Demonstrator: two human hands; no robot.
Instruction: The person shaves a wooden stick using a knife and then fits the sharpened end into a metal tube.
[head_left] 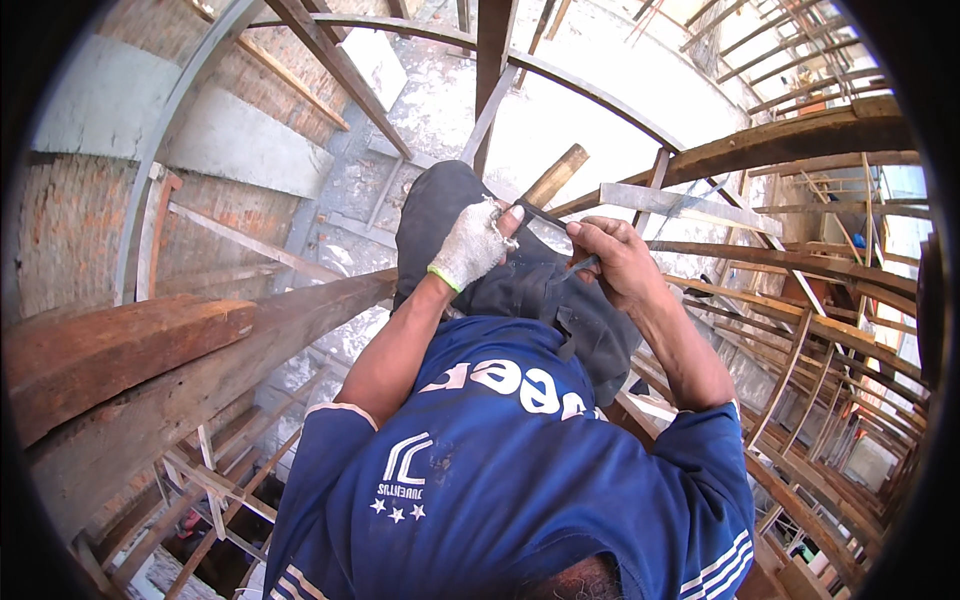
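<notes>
glove [466, 246]: off-white, lime cuff [443, 278] | strip [542, 214]: black | shirt [500, 455]: blue, white stripes | trousers [520, 292]: charcoal | beams [230, 350]: brown

Left, a brick wall [65, 230] with pale grey bands [245, 140]; lower left, a reddish-brown timber [120, 360] alongside a longer wooden beam [210, 382]. Right, a lattice of wooden poles [779, 378].

A long wooden beam [210, 370] runs in from the left to the dark trousers [425, 235]. A reddish-brown timber [130, 355] lies along it; whether on top or just beside is unclear. At right, 1 grey board [690, 207] crosses another beam [800, 142]. Pale, patchy floor [435, 110] shows well below the beams
</notes>
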